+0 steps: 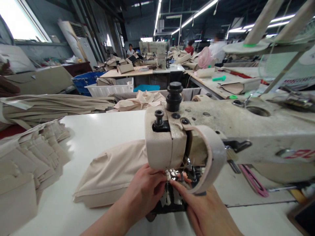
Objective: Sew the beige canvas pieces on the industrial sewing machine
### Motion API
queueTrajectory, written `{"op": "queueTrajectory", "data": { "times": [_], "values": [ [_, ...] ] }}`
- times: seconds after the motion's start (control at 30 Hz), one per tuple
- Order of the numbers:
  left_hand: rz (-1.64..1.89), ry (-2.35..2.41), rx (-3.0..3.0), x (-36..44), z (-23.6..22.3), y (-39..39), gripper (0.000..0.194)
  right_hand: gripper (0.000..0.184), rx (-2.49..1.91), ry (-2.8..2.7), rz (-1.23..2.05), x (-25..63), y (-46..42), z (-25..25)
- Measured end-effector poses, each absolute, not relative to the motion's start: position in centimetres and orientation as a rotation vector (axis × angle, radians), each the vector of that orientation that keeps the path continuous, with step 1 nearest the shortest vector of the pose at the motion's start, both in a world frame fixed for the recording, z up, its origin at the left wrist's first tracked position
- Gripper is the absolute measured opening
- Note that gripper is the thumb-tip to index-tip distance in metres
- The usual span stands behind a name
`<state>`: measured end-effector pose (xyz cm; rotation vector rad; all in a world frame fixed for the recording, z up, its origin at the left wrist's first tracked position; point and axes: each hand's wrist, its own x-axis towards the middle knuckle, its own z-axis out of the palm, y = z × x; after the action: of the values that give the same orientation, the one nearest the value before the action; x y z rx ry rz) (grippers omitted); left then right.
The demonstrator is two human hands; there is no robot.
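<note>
A white sewing machine head (159,144) stands in front of me, with its metal presser foot (171,175) low under the needle area. Close to the foot on its left, my left hand (145,186) is closed, thumb and fingers pinched together; what lies between them is hidden. From the right, my right hand (204,206) reaches in with the index finger stretched towards the foot, its fingers partly covered by the curved guard (216,157). A sewn beige fabric piece (110,173) lies left of the machine, its right end hidden behind the head and my left hand.
Stacked beige fabric pieces (41,154) cover the white table's (103,124) left side. Long beige strips (56,106) lie behind them. On the right rest pink thread snips (254,182). Beyond are a white crate (110,88), another sewing machine (155,54) and several people.
</note>
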<state>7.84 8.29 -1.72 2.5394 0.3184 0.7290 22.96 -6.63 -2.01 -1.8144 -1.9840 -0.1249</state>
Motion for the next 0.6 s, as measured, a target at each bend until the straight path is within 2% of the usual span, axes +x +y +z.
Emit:
{"op": "queueTrajectory", "data": {
  "times": [0.17,0.3,0.5,0.6],
  "values": [
    [0.775,0.322,2.52,7.9,-1.4,8.2,0.022,0.059,-1.792,-1.988,-0.141,23.2,-6.2,-1.6],
    [0.86,0.388,2.477,8.0,-2.4,8.2,0.021,0.06,-1.759,-2.03,-0.273,23.4,-5.8,-1.4],
    [0.968,0.488,2.392,8.1,-2.4,7.7,0.017,0.053,-1.764,-2.037,-0.395,23.0,-5.3,-0.9],
    [0.957,0.527,2.367,8.5,-2.0,7.8,0.018,0.055,-1.808,-1.959,-0.393,22.6,-5.3,-1.1]
  ]
}}
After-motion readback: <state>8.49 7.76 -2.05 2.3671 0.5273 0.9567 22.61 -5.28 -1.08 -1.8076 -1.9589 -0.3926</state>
